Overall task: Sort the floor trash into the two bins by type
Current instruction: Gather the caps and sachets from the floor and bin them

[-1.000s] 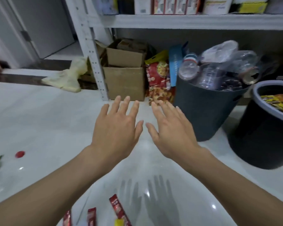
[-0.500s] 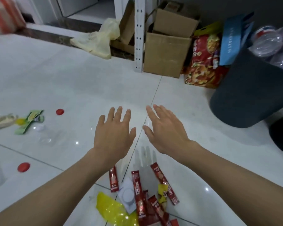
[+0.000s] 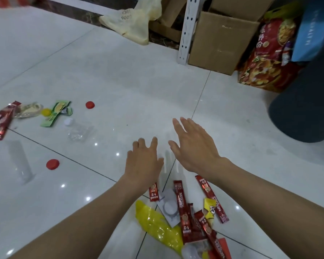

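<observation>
Both hands hover palm-down over the white tiled floor, holding nothing. My left hand (image 3: pixel 143 163) has its fingers spread; my right hand (image 3: pixel 194 148) is beside it, also open. Just below them lies a pile of trash: red coffee stick sachets (image 3: pixel 182 206), a yellow plastic wrapper (image 3: pixel 157 225) and a small white packet (image 3: pixel 169 206). At the left lie a green wrapper (image 3: pixel 57 114), more red sachets (image 3: pixel 3 119), a crushed clear bottle (image 3: pixel 79 130) and two red caps (image 3: pixel 52 164) (image 3: pixel 90 105). One dark bin (image 3: pixel 305 109) shows at the right edge.
Cardboard boxes (image 3: pixel 221 40) and a white shelf post (image 3: pixel 187 28) stand at the back. A red snack bag (image 3: pixel 269 53) leans beside the bin. A pale yellow plastic bag (image 3: pixel 133 21) lies at the back left. A clear plastic tube (image 3: pixel 20 161) lies at the left.
The view has tilted down from the shelf and bins to the floor. Both open hands have lowered toward the trash pile, which now shows in full.
</observation>
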